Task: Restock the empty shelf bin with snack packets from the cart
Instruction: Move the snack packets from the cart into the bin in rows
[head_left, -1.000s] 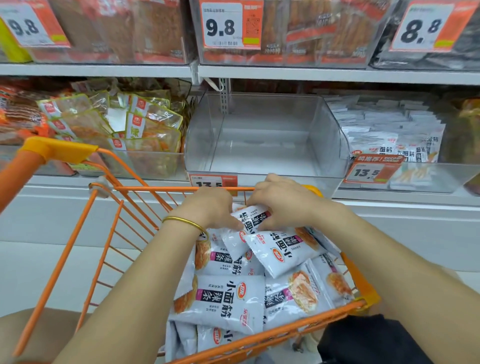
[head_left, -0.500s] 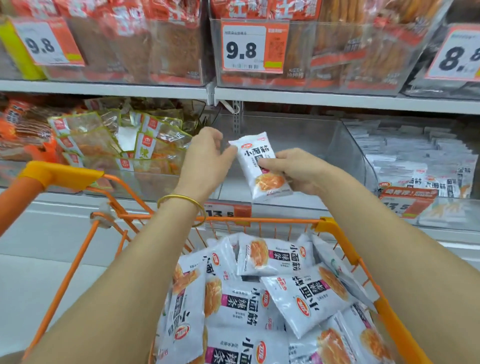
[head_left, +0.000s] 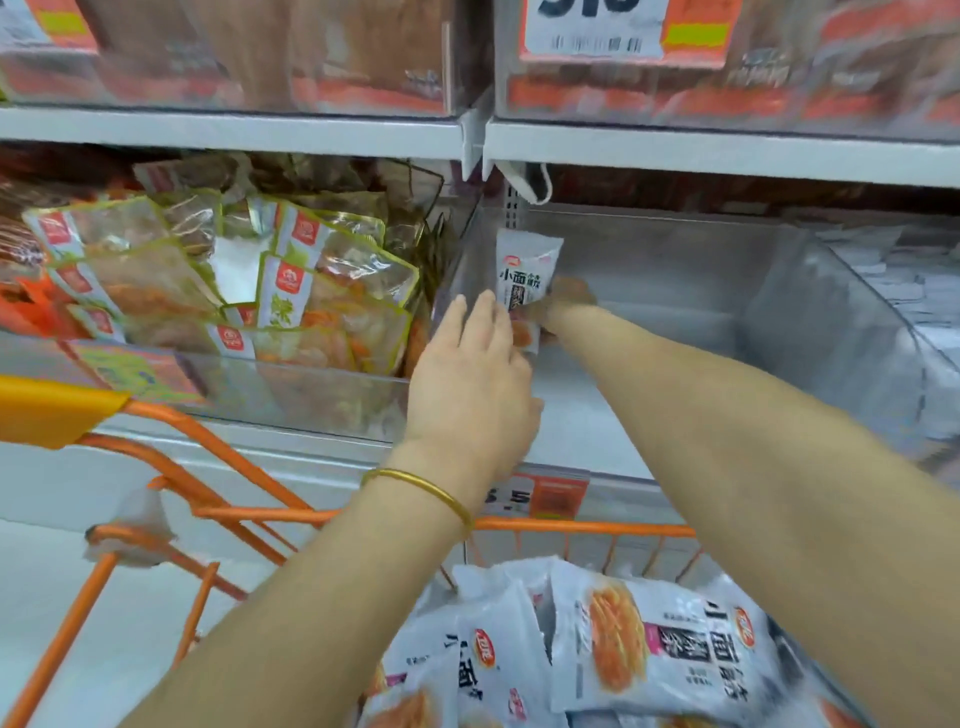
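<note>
A white snack packet (head_left: 525, 270) with black characters stands upright at the back left of the clear shelf bin (head_left: 810, 332). My right hand (head_left: 563, 306) reaches deep into the bin and grips the packet's lower half. My left hand (head_left: 475, 384), with a gold bangle on the wrist, is at the bin's front left corner, fingers straight and touching the packet's near side. Several more of the same white packets (head_left: 649, 644) lie piled in the orange cart (head_left: 260, 514) below.
A bin of clear orange-and-green snack bags (head_left: 311, 291) sits to the left. White packets fill the bin at the far right (head_left: 914, 280). An upper shelf (head_left: 675, 150) with price tags hangs just above. An orange price label (head_left: 545, 496) marks the bin front.
Both hands lifted one packet out of the cart, carried it up and forward, and now hold it upright inside the bin at its back left. The view has moved closer to the shelf.
</note>
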